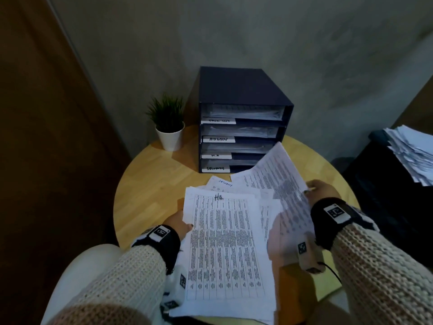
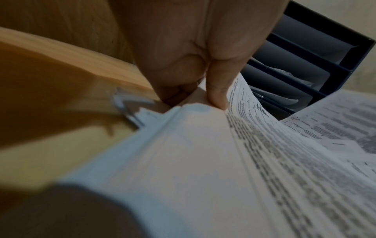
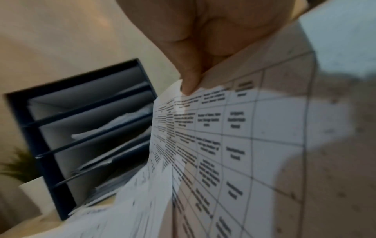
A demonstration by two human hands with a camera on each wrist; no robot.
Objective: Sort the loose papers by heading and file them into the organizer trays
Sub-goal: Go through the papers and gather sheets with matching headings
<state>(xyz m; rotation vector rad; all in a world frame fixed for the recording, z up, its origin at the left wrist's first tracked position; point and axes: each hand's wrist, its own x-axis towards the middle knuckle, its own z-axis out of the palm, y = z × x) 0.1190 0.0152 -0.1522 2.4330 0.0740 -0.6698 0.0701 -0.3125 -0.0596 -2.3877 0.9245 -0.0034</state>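
step: looks like mid-sort. One sheet is being peeled off the loose pile so its heading can be checked against the tray labels.
left hand: the left hand [image 1: 179,222] grips the stack of papers [image 1: 230,249] at its left edge, thumb on top, fingers curled under. The top page has "HR" handwritten on it.
right hand: the right hand [image 1: 324,192] pinches a single sheet [image 1: 278,181] at its right edge and holds it lifted and tilted over the rest. I can't read its heading, too blurry.
where the papers are: the stack sits at the near edge of the round wooden surface [image 1: 150,195], partly hanging off toward the person. A page marked "SECURITY" [image 1: 222,184] peeks out behind the stack.
organizer: the dark organizer [image 1: 243,118] stands at the back of the surface with four labelled trays, all holding some paper already. I can read ADMIN, H.R and SECURITY; the top label is unclear.
next move: my guess is read the lifted sheet's heading, then slide it flat into the matching tray without buckling it.
also there: small potted plant [image 1: 168,124] left of the organizer, another heap of papers [image 1: 412,153] off to the right.
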